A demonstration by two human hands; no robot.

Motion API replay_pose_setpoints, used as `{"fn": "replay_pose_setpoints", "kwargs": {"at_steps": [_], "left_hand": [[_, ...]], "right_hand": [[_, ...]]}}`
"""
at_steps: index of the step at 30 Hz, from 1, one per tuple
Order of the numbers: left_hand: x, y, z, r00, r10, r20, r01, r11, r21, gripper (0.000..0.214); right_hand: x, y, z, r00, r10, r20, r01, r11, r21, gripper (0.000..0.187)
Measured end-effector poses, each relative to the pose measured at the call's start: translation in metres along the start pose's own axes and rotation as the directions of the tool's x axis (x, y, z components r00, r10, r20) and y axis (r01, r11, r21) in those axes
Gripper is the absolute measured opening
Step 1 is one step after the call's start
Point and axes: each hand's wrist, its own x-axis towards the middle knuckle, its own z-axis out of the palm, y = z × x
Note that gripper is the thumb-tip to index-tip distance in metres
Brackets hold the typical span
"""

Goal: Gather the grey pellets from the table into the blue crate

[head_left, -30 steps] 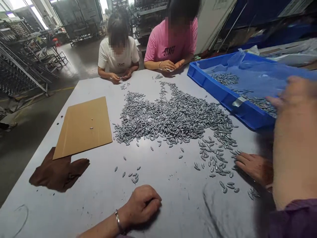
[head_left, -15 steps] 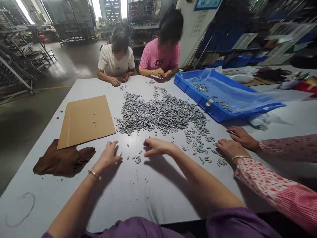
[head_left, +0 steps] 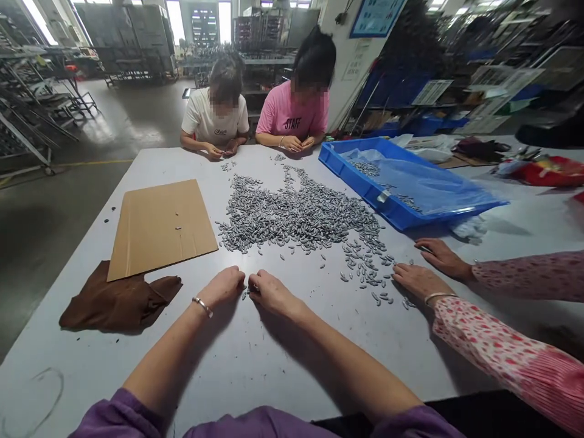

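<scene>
My left hand (head_left: 224,286) and my right hand (head_left: 269,291) rest side by side on the grey table (head_left: 283,365), fingers curled down over a few small grey metal pieces (head_left: 246,294) between them. What the fingers grip is hidden. A large spread of the same small grey pieces (head_left: 301,213) lies just beyond my hands in the middle of the table. A bracelet sits on my left wrist.
A cardboard sheet (head_left: 159,225) and a brown cloth (head_left: 114,303) lie at left. A blue tray (head_left: 401,213) lined with plastic holds more pieces at right. A co-worker's hands (head_left: 424,267) in patterned sleeves work at right; two people (head_left: 260,112) sit at the far edge.
My two hands have drawn together over the few loose pieces near me; half a second ago they were apart and more open. The view has steadied and tilted slightly.
</scene>
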Motion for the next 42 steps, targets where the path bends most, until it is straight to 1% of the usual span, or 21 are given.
{"fn": "replay_pose_setpoints", "kwargs": {"at_steps": [4, 7, 10, 14, 16, 17, 18, 19, 20, 22, 23, 25, 26, 27, 28, 29, 31, 33, 35, 36, 42], "left_hand": [[-0.032, -0.003, 0.005, 0.991, -0.066, -0.116, 0.065, 0.998, -0.005, 0.012], [-0.045, -0.009, 0.009, 0.986, -0.091, -0.14, 0.089, 0.996, -0.022, 0.01], [-0.046, -0.01, 0.015, 0.984, -0.089, -0.155, 0.085, 0.996, -0.033, 0.007], [-0.041, -0.005, 0.021, 0.972, -0.113, -0.207, 0.108, 0.994, -0.035, 0.013], [-0.042, 0.0, 0.02, 0.956, -0.146, -0.253, 0.113, 0.984, -0.141, 0.018], [-0.044, 0.003, 0.02, 0.947, -0.181, -0.265, 0.109, 0.958, -0.264, 0.019], [-0.045, 0.006, 0.02, 0.941, -0.226, -0.253, 0.101, 0.899, -0.427, 0.02], [-0.047, 0.01, 0.02, 0.938, -0.274, -0.213, 0.095, 0.793, -0.601, 0.02], [-0.048, 0.015, 0.021, 0.935, -0.319, -0.155, 0.096, 0.648, -0.756, 0.02], [-0.049, 0.027, 0.028, 0.923, -0.386, -0.01, 0.118, 0.307, -0.944, 0.02], [-0.048, 0.032, 0.033, 0.915, -0.397, 0.067, 0.132, 0.138, -0.982, 0.02], [-0.047, 0.042, 0.043, 0.904, -0.363, 0.224, 0.179, -0.154, -0.972, 0.023], [-0.046, 0.045, 0.048, 0.899, -0.329, 0.291, 0.209, -0.262, -0.942, 0.025], [-0.046, 0.046, 0.053, 0.891, -0.297, 0.343, 0.239, -0.335, -0.911, 0.027], [-0.047, 0.047, 0.056, 0.88, -0.288, 0.377, 0.258, -0.375, -0.89, 0.029], [-0.049, 0.046, 0.059, 0.867, -0.303, 0.395, 0.263, -0.394, -0.881, 0.032], [-0.053, 0.042, 0.062, 0.845, -0.361, 0.395, 0.251, -0.385, -0.888, 0.035], [-0.057, 0.039, 0.062, 0.837, -0.4, 0.374, 0.234, -0.357, -0.904, 0.038], [-0.06, 0.037, 0.062, 0.843, -0.41, 0.347, 0.215, -0.335, -0.917, 0.041], [-0.06, 0.037, 0.062, 0.852, -0.405, 0.333, 0.207, -0.323, -0.923, 0.041], [-0.059, 0.043, 0.067, 0.898, -0.343, 0.277, 0.2, -0.243, -0.949, 0.045]], "right_hand": [[-0.002, 0.002, 0.0, 1.0, 0.023, 0.006, -0.023, 1.0, -0.002, 0.005], [-0.006, 0.006, -0.001, 0.999, 0.042, 0.016, -0.042, 0.999, -0.008, 0.003], [-0.006, 0.007, 0.0, 0.999, 0.048, 0.023, -0.047, 0.999, -0.019, 0.005], [-0.003, 0.009, -0.002, 0.998, 0.049, 0.027, -0.049, 0.999, -0.006, 0.009], [-0.003, 0.014, -0.004, 0.999, 0.048, 0.025, -0.048, 0.999, 0.017, 0.01], [-0.004, 0.017, -0.005, 0.999, 0.051, 0.017, -0.052, 0.997, 0.063, 0.009], [-0.005, 0.02, -0.007, 0.998, 0.061, 0.002, -0.061, 0.988, 0.14, 0.007], [-0.008, 0.023, -0.008, 0.996, 0.083, -0.015, -0.077, 0.967, 0.243, 0.005], [-0.012, 0.024, -0.009, 0.993, 0.115, -0.029, -0.097, 0.929, 0.358, 0.005], [-0.02, 0.023, -0.011, 0.983, 0.178, -0.051, -0.121, 0.824, 0.553, 0.004], [-0.025, 0.021, -0.012, 0.983, 0.177, -0.052, -0.109, 0.784, 0.612, 0.006], [-0.035, 0.015, -0.016, 0.996, 0.076, -0.04, -0.029, 0.735, 0.678, 0.013], [-0.038, 0.013, -0.019, 0.999, 0.007, -0.041, 0.024, 0.723, 0.691, 0.02], [-0.041, 0.012, -0.021, 0.998, -0.047, -0.052, 0.07, 0.724, 0.686, 0.028], [-0.043, 0.011, -0.022, 0.995, -0.073, -0.071, 0.102, 0.746, 0.658, 0.033], [-0.044, 0.012, -0.023, 0.993, -0.077, -0.093, 0.117, 0.791, 0.601, 0.036], [-0.043, 0.014, -0.02, 0.993, -0.066, -0.097, 0.101, 0.903, 0.418, 0.031], [-0.04, 0.014, -0.013, 0.997, -0.074, -0.005, 0.073, 0.978, 0.195, 0.019], [-0.036, 0.012, -0.004, 0.994, -0.065, 0.093, 0.062, 0.998, 0.026, 0.01], [-0.034, 0.01, 0.001, 0.992, -0.053, 0.113, 0.056, 0.998, -0.023, 0.012], [-0.029, 0.012, 0.014, 0.997, 0.009, 0.076, -0.003, 0.998, -0.068, 0.012]]}}
